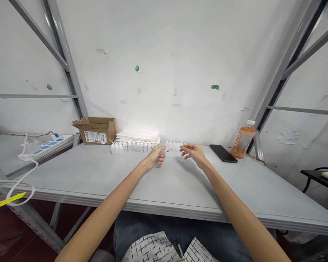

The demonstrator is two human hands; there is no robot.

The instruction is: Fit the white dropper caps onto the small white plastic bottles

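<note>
My left hand [155,157] is closed around a small translucent bottle [163,153], mostly covered by the fingers. Facing it across a short gap, my right hand [193,153] has its fingers bent and the tips drawn together; whatever may be between them is too small to make out. Behind the hands stands a short row of small white bottles [174,146]. A longer row of similar bottles [133,147], several with thin pointed tops, stands to the left. Small thin white pieces [213,162] lie just right of my right hand.
At the back left are an open cardboard box [98,131] and a stack of white sheets [136,135]. A black phone [223,153] and an orange drink bottle [243,140] are at the right. A power strip [47,146] with cables lies far left. A wall closes the back.
</note>
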